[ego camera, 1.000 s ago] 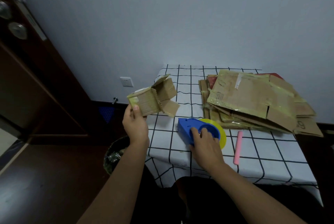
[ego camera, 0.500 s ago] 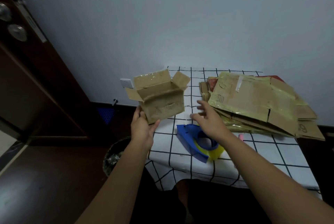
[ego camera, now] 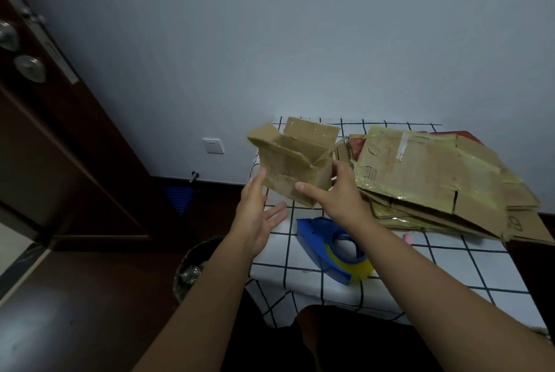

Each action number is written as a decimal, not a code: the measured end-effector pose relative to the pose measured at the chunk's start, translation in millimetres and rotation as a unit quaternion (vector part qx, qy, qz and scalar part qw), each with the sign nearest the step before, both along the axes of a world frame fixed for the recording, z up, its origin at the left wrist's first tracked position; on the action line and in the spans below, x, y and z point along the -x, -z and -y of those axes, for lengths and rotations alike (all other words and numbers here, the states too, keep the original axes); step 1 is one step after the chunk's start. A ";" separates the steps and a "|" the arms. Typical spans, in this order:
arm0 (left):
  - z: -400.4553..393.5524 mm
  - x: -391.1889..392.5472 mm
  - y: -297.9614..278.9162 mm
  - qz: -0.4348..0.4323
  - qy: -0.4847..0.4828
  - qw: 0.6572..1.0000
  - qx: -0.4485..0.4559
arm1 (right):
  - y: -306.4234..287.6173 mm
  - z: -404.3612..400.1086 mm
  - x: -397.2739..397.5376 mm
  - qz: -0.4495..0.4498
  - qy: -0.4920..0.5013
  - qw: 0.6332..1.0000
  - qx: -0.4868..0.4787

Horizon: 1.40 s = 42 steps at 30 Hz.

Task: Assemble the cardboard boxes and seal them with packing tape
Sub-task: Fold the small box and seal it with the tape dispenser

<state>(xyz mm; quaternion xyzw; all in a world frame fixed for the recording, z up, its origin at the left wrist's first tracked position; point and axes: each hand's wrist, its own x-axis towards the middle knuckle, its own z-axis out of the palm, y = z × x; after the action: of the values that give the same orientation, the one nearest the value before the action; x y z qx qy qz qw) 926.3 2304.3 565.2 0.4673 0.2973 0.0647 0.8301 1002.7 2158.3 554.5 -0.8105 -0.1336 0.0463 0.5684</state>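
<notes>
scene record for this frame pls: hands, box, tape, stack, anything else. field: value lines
left hand: fingers straight, fingertips at the box's left side, holding nothing
right hand: thumb on the box's front face, fingers round its right side
small box: in the air above the table's left edge, tilted, top flaps open
tape dispenser: blue, yellowish roll, lying on the table, untouched
flattened boxes: stacked on the table's right half
table: white cloth with a black grid
bin: on the floor, left of the table
</notes>
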 end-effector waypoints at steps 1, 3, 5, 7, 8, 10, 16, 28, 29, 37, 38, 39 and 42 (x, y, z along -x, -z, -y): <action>4.9 -1.9 -0.9 0.002 0.025 1.000 -0.014 | 1.0 -4.3 -0.6 0.006 0.001 1.000 0.001; 9.3 -5.7 1.6 0.029 0.062 0.997 -0.019 | 1.5 -11.0 -0.3 0.004 -0.031 0.999 -0.005; 5.4 -8.9 3.3 0.066 0.065 0.996 -0.021 | 0.3 -14.5 0.6 -0.020 -0.086 0.995 -0.036; -3.6 -12.3 4.9 0.087 0.068 0.993 -0.037 | 2.1 -14.8 -3.5 -0.058 -0.125 0.987 -0.078; -8.0 -14.7 6.1 0.092 0.074 0.992 -0.041 | 4.5 -14.4 -7.1 -0.067 -0.135 0.985 -0.086; -15.0 -19.9 9.4 0.091 0.088 0.991 -0.040 | 7.7 -15.0 -13.7 -0.074 -0.138 0.984 -0.084; -28.5 -46.2 18.6 0.061 0.087 0.993 -0.055 | 14.1 -29.9 -32.3 -0.063 -0.100 0.992 -0.048; -63.3 -157.4 44.4 -0.035 0.045 0.955 -0.291 | 54.6 -82.1 -122.8 -0.080 -0.079 0.993 0.039; -70.1 -167.5 48.7 -0.028 0.064 0.943 -0.325 | 56.7 -86.7 -133.3 -0.079 -0.091 0.992 0.041; -115.6 -242.0 79.7 0.015 0.087 0.932 -0.352 | 61.7 -130.0 -214.2 -0.113 -0.153 0.981 0.049; -119.7 -250.0 83.1 0.018 0.087 0.935 -0.343 | 63.4 -134.1 -222.4 -0.115 -0.157 0.980 0.049; -123.5 -257.7 87.3 0.016 0.087 0.938 -0.336 | 66.5 -137.5 -230.6 -0.117 -0.154 0.980 0.051; -133.1 -278.0 98.9 0.012 0.083 0.940 -0.330 | 73.4 -150.2 -248.7 -0.106 -0.144 0.981 0.069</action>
<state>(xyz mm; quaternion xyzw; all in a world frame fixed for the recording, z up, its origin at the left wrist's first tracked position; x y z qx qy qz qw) 1204.3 2437.4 466.3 0.7371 0.2098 0.0952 0.6354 1251.4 2308.4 481.1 -0.8105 -0.1843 0.2227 0.5094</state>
